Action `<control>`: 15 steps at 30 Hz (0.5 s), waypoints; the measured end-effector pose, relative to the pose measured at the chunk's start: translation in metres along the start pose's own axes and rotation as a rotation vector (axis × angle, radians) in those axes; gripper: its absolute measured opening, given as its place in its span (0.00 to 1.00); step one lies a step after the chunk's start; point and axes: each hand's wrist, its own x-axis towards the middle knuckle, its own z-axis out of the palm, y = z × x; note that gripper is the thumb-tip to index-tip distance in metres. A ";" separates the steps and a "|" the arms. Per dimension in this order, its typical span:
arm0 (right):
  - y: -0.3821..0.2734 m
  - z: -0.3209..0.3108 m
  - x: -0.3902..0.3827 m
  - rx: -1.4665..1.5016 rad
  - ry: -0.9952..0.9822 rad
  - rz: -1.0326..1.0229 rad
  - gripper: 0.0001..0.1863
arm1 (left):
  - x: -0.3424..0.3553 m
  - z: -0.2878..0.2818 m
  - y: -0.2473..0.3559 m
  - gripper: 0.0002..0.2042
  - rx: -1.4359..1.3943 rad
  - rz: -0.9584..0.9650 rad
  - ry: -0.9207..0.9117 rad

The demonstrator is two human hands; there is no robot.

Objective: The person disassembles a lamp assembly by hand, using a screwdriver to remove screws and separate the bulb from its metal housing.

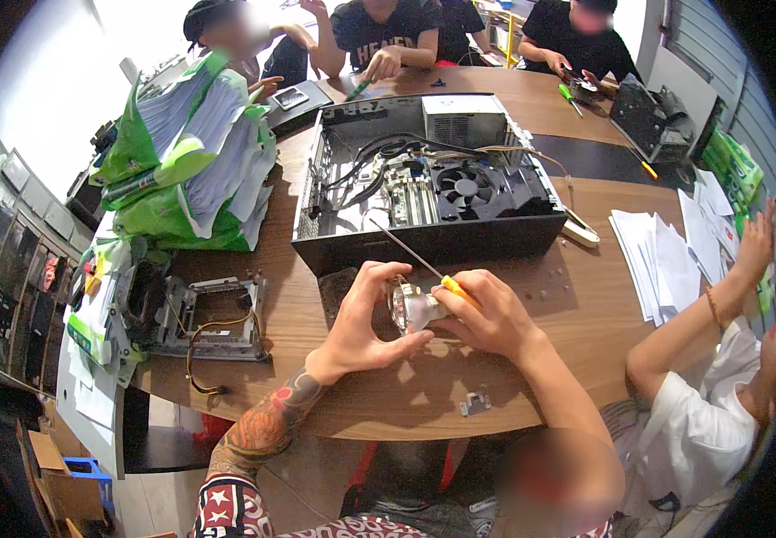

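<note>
Near the table's front edge, my left hand (pixel 366 314) curls its thumb and fingers around a clear, cup-shaped reflector lamp (pixel 410 305). My right hand (pixel 494 312) is closed on a yellow-handled screwdriver (pixel 460 290), and its fingertips meet the lamp's right side. The screwdriver's thin metal shaft points up and left, in front of an opened black desktop computer case (pixel 433 231). Inside that case show a fan (pixel 465 186), black cables and a silver power supply (pixel 465 117).
To the left lie a metal bracket frame (pixel 213 314) with wires and a tall stack of papers in green wrapping (pixel 182 161). Loose white papers (pixel 653 264) lie at right. A small metal plate (pixel 475 403) rests near the front edge. Other people sit around the table, one close at right.
</note>
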 end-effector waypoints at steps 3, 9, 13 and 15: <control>0.001 0.000 -0.002 0.021 0.002 0.001 0.25 | 0.002 -0.002 0.004 0.37 0.048 0.017 -0.037; -0.001 0.000 -0.001 0.032 -0.004 -0.023 0.26 | -0.002 0.001 -0.001 0.35 0.081 -0.022 -0.078; 0.001 0.001 -0.002 0.020 -0.018 -0.026 0.26 | -0.002 0.003 -0.002 0.34 0.089 0.019 -0.045; 0.001 0.002 -0.002 0.004 -0.017 -0.041 0.25 | -0.002 0.001 0.000 0.34 0.083 -0.038 -0.047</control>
